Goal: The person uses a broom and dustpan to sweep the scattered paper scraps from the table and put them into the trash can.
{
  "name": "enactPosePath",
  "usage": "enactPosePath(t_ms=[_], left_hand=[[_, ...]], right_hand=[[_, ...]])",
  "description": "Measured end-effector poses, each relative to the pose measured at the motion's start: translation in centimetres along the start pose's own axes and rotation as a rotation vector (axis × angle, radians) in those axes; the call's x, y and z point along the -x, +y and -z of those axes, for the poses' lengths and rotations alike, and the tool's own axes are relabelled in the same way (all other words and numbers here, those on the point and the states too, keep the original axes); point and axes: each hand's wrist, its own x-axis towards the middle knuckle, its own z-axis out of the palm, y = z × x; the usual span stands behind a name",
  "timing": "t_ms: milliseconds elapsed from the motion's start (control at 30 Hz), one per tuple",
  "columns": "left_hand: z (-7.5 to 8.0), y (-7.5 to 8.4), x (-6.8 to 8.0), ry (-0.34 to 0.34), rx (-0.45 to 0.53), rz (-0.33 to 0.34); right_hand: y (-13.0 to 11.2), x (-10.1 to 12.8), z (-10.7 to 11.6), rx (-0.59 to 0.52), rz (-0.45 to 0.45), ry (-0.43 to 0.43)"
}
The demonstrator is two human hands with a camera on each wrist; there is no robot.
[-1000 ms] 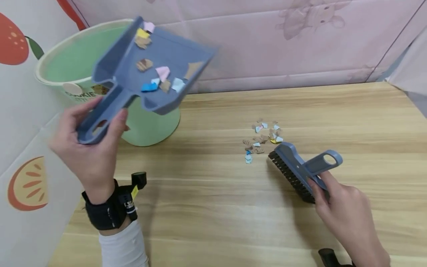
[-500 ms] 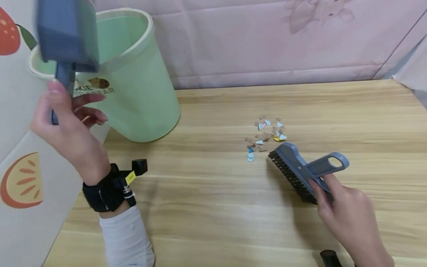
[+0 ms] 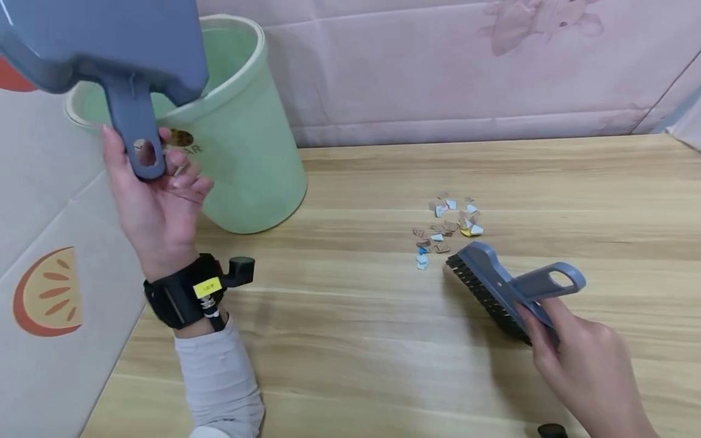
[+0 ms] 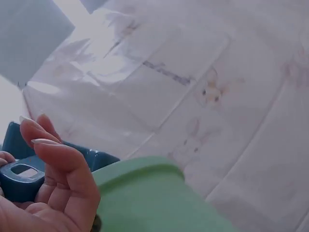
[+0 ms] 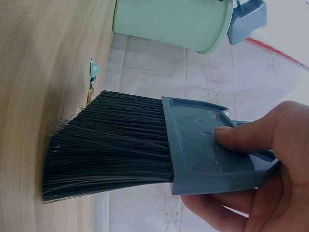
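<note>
My left hand (image 3: 161,207) holds a blue dustpan (image 3: 131,42) by its handle, over the near left rim of a light green bin (image 3: 254,164). The dustpan's underside faces me in the head view, so its inner face is hidden. In the left wrist view, curled fingers (image 4: 67,164) show beside the handle. On the right, my right hand (image 3: 591,359) grips a blue hand brush (image 3: 495,286) with black bristles (image 5: 106,145). Its thumb presses on the brush body in the right wrist view. Small paper scraps (image 3: 446,228) lie on the wooden table just beyond the brush.
A pink patterned sheet (image 3: 438,73) stands along the table's back edge. To the left is a white panel (image 3: 44,213) with fruit prints. The wooden table (image 3: 356,316) spreads between the two hands.
My left hand has swung the dustpan from upright with scraps in it to tipped over at the bin, its underside now facing me. My right hand and the brush have stayed nearly still.
</note>
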Motion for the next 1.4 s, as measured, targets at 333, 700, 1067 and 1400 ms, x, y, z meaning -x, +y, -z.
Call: enactPosePath(t_ms=[333,700,1067,1400], left_hand=[[1.4,0.7,-0.6,-0.202,0.551,0.369],[1.3,0.4,-0.4,-0.276,0.59,0.463],[1.0,-1.3,-0.3,-0.297,0.502,0.466],[0.4,-3.1,0.5,-0.577,-0.158,0.347]], right_hand=[[0.2,0.1,0.0,-0.003,0.039,0.028],[0.1,-0.1,-0.6,-0.017,0.041,0.013],[0.1,-0.2,-0.7,-0.023,0.046,0.004],[0.4,0.3,-0.4,-0.017,0.038,0.011]])
